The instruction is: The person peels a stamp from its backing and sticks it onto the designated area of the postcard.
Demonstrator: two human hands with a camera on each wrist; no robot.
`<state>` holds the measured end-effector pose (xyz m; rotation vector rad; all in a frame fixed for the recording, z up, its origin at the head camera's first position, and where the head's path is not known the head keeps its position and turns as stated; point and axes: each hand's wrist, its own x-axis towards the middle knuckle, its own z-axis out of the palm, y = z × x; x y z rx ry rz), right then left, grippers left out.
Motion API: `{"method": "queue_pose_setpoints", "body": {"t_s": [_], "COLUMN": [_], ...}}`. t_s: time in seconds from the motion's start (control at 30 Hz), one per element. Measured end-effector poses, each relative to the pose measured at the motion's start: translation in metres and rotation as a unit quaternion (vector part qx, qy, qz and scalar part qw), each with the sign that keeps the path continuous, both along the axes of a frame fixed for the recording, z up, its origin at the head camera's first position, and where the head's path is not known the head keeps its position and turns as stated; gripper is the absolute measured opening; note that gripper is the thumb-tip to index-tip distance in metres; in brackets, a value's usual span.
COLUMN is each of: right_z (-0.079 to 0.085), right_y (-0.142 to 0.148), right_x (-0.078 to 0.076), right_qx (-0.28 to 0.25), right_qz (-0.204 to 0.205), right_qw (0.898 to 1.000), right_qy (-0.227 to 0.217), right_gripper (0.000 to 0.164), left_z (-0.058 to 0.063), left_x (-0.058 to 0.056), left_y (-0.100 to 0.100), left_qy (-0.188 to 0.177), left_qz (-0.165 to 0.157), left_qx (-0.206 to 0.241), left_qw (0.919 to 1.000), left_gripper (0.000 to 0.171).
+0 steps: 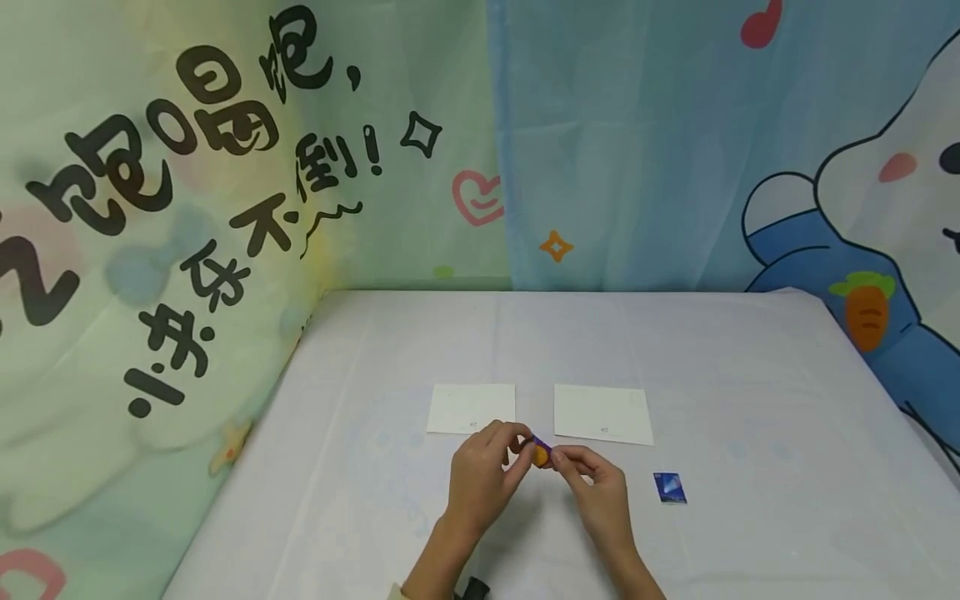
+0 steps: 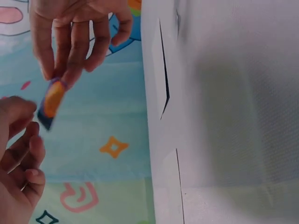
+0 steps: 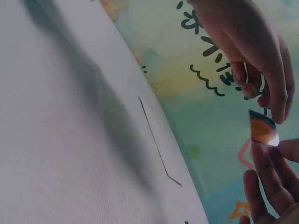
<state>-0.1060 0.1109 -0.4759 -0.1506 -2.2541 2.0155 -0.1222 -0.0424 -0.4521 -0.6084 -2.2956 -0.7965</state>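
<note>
A small glossy square card [image 1: 541, 455], orange with a dark blue and purple border, is up above the white table. My right hand [image 1: 602, 497] pinches one edge of it between thumb and fingers, as the right wrist view also shows. At the opposite edge, thumb and index finger of my left hand [image 1: 480, 475] come together on the card's corner. Its other fingers curl loosely beneath in the left wrist view. To the right of my right hand lies a small blue square card [image 1: 670, 488] flat on the tablecloth.
Two white rectangular sheets, a left sheet [image 1: 471, 407] and a right sheet [image 1: 603, 414], lie side by side beyond my hands on the white-covered table [image 1: 337, 467]. Printed cartoon curtains [image 1: 622, 150] hang behind and along the left side.
</note>
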Motion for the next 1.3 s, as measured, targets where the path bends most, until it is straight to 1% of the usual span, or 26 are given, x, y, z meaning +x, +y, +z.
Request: {"method": "queue_pose_setpoints", "body": {"t_s": [0.1, 0.17, 0.23, 0.3, 0.37, 0.43, 0.5, 0.57, 0.63, 0.7, 0.77, 0.87, 0.97, 1.03, 1.17, 1.23, 1.3], "right_z": [-0.001, -0.002, -0.004, -0.006, -0.008, -0.009, -0.009, -0.009, -0.008, -0.008, -0.007, -0.007, -0.006, -0.005, -0.002, -0.002, -0.001], "right_y": [0.000, 0.000, 0.001, 0.001, 0.002, 0.002, 0.003, 0.004, 0.004, 0.003, 0.002, 0.001, 0.000, -0.001, -0.004, -0.005, -0.006], "right_x": [0.000, -0.001, -0.001, -0.002, -0.003, -0.004, -0.004, -0.005, -0.006, -0.008, -0.010, -0.015, -0.020, -0.023, -0.028, -0.030, -0.032], "right_qx": [0.084, 0.134, 0.163, 0.183, 0.197, 0.198, 0.196, 0.184, 0.173, 0.177, 0.175, 0.180, 0.177, 0.179, 0.174, 0.170, 0.167], "right_qz": [0.005, 0.006, 0.010, 0.011, 0.010, 0.010, 0.008, 0.009, 0.009, 0.006, 0.014, 0.036, 0.062, 0.068, 0.067, 0.065, 0.065], "right_qw": [0.996, 0.988, 0.980, 0.972, 0.966, 0.963, 0.964, 0.967, 0.972, 0.975, 0.979, 0.982, 0.982, 0.981, 0.982, 0.983, 0.984], "right_qy": [0.035, 0.072, 0.112, 0.146, 0.170, 0.181, 0.181, 0.174, 0.158, 0.136, 0.106, 0.052, 0.010, -0.003, -0.013, -0.014, -0.015], "right_gripper": [0.019, 0.014, 0.008, 0.004, 0.004, 0.007, 0.010, 0.013, 0.017, 0.020, 0.020, 0.022, 0.025, 0.025, 0.020, 0.019, 0.018], "left_z": [-0.002, -0.004, -0.007, -0.009, -0.009, -0.009, -0.007, -0.007, -0.007, -0.008, -0.011, -0.015, -0.020, -0.022, -0.026, -0.027, -0.027], "left_x": [-0.001, -0.001, 0.000, 0.001, 0.001, 0.001, 0.000, -0.001, -0.003, -0.006, -0.009, -0.013, -0.017, -0.020, -0.026, -0.028, -0.029], "left_y": [-0.001, -0.001, -0.002, -0.003, -0.004, -0.004, -0.005, -0.005, -0.007, -0.009, -0.011, -0.014, -0.017, -0.019, -0.022, -0.023, -0.023], "left_qy": [-0.005, -0.008, -0.010, -0.015, -0.020, -0.029, -0.042, -0.061, -0.083, -0.115, -0.152, -0.214, -0.264, -0.290, -0.329, -0.342, -0.352], "left_qz": [-0.007, -0.014, -0.021, -0.025, -0.025, -0.020, -0.014, -0.008, -0.009, -0.019, -0.027, -0.023, -0.008, -0.005, -0.009, -0.011, -0.012], "left_qx": [-0.035, -0.059, -0.076, -0.083, -0.087, -0.088, -0.079, -0.057, -0.019, 0.032, 0.088, 0.156, 0.194, 0.215, 0.260, 0.276, 0.285], "left_qw": [0.9994, 0.9981, 0.9968, 0.9961, 0.9957, 0.9955, 0.9959, 0.9965, 0.9963, 0.9927, 0.9840, 0.9639, 0.9448, 0.9324, 0.9079, 0.8982, 0.8913], "left_gripper": [0.013, 0.012, 0.011, 0.011, 0.011, 0.011, 0.011, 0.010, 0.009, 0.008, 0.008, 0.009, 0.011, 0.014, 0.018, 0.019, 0.019]}}
